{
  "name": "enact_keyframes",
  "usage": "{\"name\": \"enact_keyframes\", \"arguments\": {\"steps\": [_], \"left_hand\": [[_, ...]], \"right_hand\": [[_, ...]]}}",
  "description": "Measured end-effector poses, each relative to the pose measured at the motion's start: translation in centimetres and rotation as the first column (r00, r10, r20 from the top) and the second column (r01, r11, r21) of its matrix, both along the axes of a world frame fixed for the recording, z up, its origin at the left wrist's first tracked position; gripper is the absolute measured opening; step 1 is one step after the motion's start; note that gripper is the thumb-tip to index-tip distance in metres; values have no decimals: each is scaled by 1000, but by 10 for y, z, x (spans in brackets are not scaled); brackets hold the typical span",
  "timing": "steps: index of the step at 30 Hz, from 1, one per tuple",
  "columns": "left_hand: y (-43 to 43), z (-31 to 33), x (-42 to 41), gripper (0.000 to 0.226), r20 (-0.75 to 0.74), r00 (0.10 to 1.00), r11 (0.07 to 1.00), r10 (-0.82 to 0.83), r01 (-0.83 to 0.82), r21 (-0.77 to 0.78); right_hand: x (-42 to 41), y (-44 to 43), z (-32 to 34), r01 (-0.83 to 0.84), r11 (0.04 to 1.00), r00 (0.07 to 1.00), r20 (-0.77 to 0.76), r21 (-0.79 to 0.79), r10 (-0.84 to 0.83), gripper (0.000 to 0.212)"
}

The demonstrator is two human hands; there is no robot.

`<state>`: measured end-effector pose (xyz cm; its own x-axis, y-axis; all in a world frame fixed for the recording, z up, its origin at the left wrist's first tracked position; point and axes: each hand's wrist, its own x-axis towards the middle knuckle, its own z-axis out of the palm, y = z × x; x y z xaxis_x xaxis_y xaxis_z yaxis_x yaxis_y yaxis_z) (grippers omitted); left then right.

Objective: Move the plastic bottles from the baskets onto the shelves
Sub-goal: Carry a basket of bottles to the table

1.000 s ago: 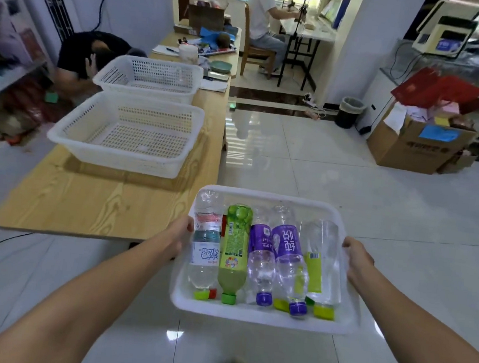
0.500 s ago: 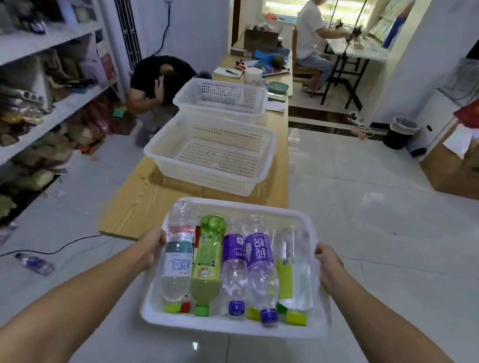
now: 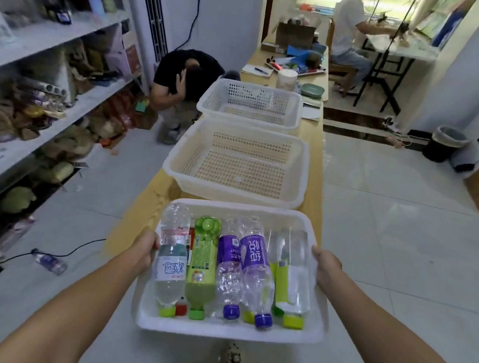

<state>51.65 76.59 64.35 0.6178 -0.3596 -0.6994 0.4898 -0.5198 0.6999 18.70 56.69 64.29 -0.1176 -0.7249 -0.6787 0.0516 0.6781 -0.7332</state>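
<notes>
I carry a white plastic basket point(image 3: 227, 330) in front of me, above the floor. My left hand point(image 3: 144, 247) grips its left rim and my right hand point(image 3: 325, 265) grips its right rim. Several plastic bottles lie side by side in it, caps toward me: a clear one with a white label point(image 3: 170, 265), a green one point(image 3: 202, 268), two with purple labels point(image 3: 255, 267), and a clear one with a lime label point(image 3: 292, 277). White shelves point(image 3: 53, 31) packed with goods run along the left wall.
Two empty white baskets point(image 3: 235, 163) point(image 3: 251, 103) sit on a long wooden table point(image 3: 142, 210) ahead. A person in black crouches by the shelves. A loose bottle point(image 3: 50, 262) and a cable lie on the floor at left. Another person sits at a far desk; a bin point(image 3: 448, 144) stands right.
My view has swung left: the shelves have come into sight and the table now lies straight ahead. Both hands keep their grip on the basket of bottles.
</notes>
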Motion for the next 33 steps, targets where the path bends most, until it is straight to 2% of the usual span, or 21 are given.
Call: {"name": "enact_keyframes", "arguments": {"steps": [4, 7, 11, 17, 21, 25, 27, 28, 29, 30, 31, 32, 33], "left_hand": [[-44, 3, 14, 22, -9, 1000, 1000, -4, 4, -1], [-72, 1, 28, 32, 16, 1000, 1000, -11, 11, 28], [-107, 3, 40, 14, 45, 999, 997, -7, 3, 78], [-140, 14, 42, 18, 85, 993, 994, 76, -82, 73], [-144, 18, 45, 16, 55, 992, 992, 117, -119, 45], [-140, 21, 47, 11, 120, 992, 996, 37, -46, 73], [-137, 17, 52, 32, 272, 959, 991, -86, 54, 125], [-133, 17, 55, 43, 373, 908, 976, -190, 132, 175], [-126, 18, 59, 54, 495, 810, 945, -314, 214, 249], [-119, 19, 62, 64, 625, 639, 894, -448, 295, 338], [-111, 18, 67, 74, 731, 397, 825, -556, 369, 427], [-104, 19, 70, 82, 793, 131, 752, -596, 438, 493], [-99, 18, 74, 88, 801, -91, 669, -591, 500, 550]], "right_hand": [[18, -33, 3, 20, 1000, 997, -75, 10, -19, 48], [30, -59, 0, 45, 999, 995, -94, -4, -45, 53], [42, -79, 2, 69, 998, 987, -147, -5, -69, 50], [57, -92, 5, 42, 999, 958, -284, -16, -45, 49], [63, -90, 6, 2, 999, 915, -402, -49, -22, 49], [69, -83, 8, -98, 986, 793, -609, -139, -7, 44], [72, -73, 8, -198, 947, 683, -728, -251, -50, 38], [72, -67, 7, -294, 900, 611, -787, -321, -81, 36], [71, -62, 3, -424, 813, 535, -835, -400, -132, 35], [68, -57, -2, -577, 672, 467, -862, -465, -195, 36], [65, -53, -4, -720, 492, 416, -872, -489, -257, 39], [60, -53, -6, -831, 307, 379, -876, -464, -298, 43], [56, -55, -4, -906, 132, 345, -883, -401, -318, 46]]}}
